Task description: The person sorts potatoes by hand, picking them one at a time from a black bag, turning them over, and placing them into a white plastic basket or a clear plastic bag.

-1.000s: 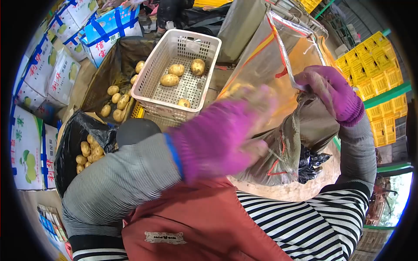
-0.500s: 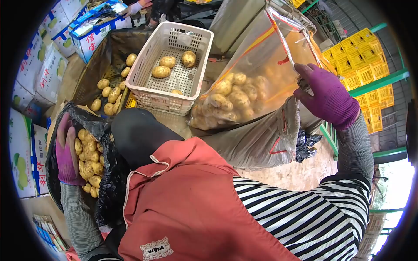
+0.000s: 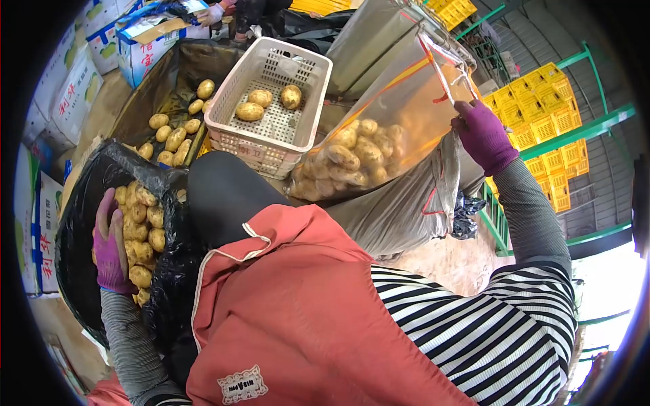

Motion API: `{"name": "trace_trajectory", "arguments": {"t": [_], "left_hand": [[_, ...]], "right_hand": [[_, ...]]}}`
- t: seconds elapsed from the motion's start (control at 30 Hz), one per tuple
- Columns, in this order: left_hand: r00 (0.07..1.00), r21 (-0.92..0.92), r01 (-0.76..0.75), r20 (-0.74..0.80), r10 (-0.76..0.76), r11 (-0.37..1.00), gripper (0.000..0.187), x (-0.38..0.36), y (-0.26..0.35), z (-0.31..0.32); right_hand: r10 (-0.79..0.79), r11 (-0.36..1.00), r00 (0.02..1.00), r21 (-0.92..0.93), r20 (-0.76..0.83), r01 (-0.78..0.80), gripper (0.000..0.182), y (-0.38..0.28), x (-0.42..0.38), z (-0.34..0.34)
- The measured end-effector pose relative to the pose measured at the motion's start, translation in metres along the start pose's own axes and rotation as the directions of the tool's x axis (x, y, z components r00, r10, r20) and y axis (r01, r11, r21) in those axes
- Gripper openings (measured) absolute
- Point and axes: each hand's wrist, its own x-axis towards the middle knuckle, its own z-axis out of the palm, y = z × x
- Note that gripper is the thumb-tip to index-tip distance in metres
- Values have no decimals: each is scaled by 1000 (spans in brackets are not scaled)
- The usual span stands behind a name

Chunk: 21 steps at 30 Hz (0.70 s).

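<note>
My left hand [image 3: 112,249], in a purple glove, lies inside a box lined with black plastic [image 3: 177,237]. Its fingers are stretched out along the side of the heaped potatoes [image 3: 139,233]. On the other side, my right hand [image 3: 484,135], also gloved in purple, is closed on the upper edge of a see-through sack [image 3: 420,98] with orange stripes. More potatoes [image 3: 365,152] fill the bottom of that sack. Grey sheeting [image 3: 416,196] hangs below the right hand.
A white plastic crate [image 3: 261,152] with a few potatoes stands ahead. Loose potatoes [image 3: 175,139] lie left of it on dark sheeting. Printed cartons [image 3: 68,95] line the left, yellow crates [image 3: 542,128] are stacked at right, and another person's gloved hand [image 3: 215,13] shows at the top.
My right hand has drawn in to the left, its fingers closing more tightly on the sack's edge. My left hand has shifted slightly down the potatoes. The view has tilted a little.
</note>
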Motion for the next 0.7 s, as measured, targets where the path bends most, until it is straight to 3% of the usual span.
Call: {"name": "trace_trajectory", "arguments": {"t": [0.03, 0.13, 0.23, 0.37, 0.47, 0.57, 0.7], "left_hand": [[998, 21, 19, -54, -18, 1000, 47, -5, -10, -5], [995, -289, 78, -39, -93, 954, 46, -20, -43, -25], [977, -309, 114, -137, -163, 944, 47, -34, -55, -47], [972, -283, 68, -195, -127, 957, 46, -37, -64, -72], [970, -283, 96, -191, -154, 954, 48, -39, -62, -71], [969, -243, 136, -167, -180, 960, 48, -37, -61, -70], [972, -251, 136, -154, -179, 958, 47, -39, -62, -67]], "right_hand": [[17, 1000, 999, -23, 36, -16, 24, 0, 2, 0], [81, 993, 986, -99, 146, -67, 22, 0, 10, -5], [134, 987, 944, -129, 302, -99, 23, -9, 17, -24], [13, 979, 934, -194, 356, 61, 30, -21, 8, -38], [130, 974, 917, -224, 377, -46, 30, -20, 17, -30], [103, 977, 957, -207, 272, -46, 29, -13, 15, -17], [109, 991, 958, -100, 265, -85, 24, -2, 21, -9]]}}
